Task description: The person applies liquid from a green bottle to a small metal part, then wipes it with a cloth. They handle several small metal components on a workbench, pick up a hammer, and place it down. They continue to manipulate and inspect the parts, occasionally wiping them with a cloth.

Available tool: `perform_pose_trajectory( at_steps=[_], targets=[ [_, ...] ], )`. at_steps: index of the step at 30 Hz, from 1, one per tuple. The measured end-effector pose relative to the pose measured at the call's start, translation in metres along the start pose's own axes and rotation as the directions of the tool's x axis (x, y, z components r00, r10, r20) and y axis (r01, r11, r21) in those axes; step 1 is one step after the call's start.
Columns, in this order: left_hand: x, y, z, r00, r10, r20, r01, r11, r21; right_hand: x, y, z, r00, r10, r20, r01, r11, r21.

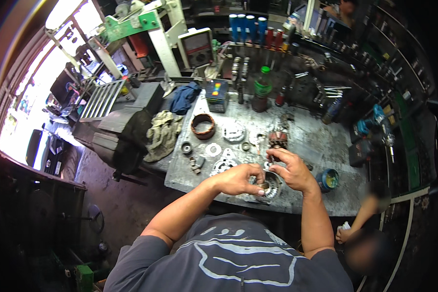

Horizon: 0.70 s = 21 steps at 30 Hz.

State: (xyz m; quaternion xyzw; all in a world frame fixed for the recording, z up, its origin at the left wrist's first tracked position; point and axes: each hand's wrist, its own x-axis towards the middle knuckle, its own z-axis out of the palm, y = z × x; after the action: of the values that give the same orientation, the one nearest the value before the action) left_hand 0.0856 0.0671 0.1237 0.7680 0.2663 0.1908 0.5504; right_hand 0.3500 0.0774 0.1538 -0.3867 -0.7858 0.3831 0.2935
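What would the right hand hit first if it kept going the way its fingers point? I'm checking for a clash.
Probably the left hand: the right hand points left across the round metal housing, fingertips nearly meeting. Depth is unclear.

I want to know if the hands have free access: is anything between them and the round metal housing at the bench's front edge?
Nothing visible: the left hand and right hand already touch the round metal housing.

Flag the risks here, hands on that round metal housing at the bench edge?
1. The round metal housing sits close to the near edge of the workbench; a slip by the left hand or right hand could tip it off.
2. Loose washers and small parts lie near the left forearm; a sweep may scatter them.
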Motion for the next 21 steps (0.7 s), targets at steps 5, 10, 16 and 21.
perform_pose_trajectory(
  at_steps=[5, 10, 16, 21],
  targets=[
    [-0.036, -0.027, -0.032, 0.998, -0.056, 0.024, 0.058, 0.995, -0.083, 0.012, -0.008, 0.022, 0.998, 0.055, 0.030, -0.049, 0.987, -0.151],
    [-0.093, -0.070, -0.081, 0.997, -0.080, 0.003, 0.078, 0.963, -0.256, 0.027, -0.013, 0.057, 0.981, 0.171, -0.095, -0.180, 0.979, -0.097],
    [-0.168, -0.145, -0.165, 0.847, -0.433, -0.308, 0.110, 0.710, -0.696, 0.050, -0.031, 0.092, 0.934, 0.223, -0.280, -0.228, 0.974, 0.014],
    [-0.195, -0.202, -0.223, 0.542, -0.639, -0.546, 0.150, 0.713, -0.685, 0.065, -0.033, 0.126, 0.913, 0.271, -0.305, -0.208, 0.952, 0.224]
  ],
)
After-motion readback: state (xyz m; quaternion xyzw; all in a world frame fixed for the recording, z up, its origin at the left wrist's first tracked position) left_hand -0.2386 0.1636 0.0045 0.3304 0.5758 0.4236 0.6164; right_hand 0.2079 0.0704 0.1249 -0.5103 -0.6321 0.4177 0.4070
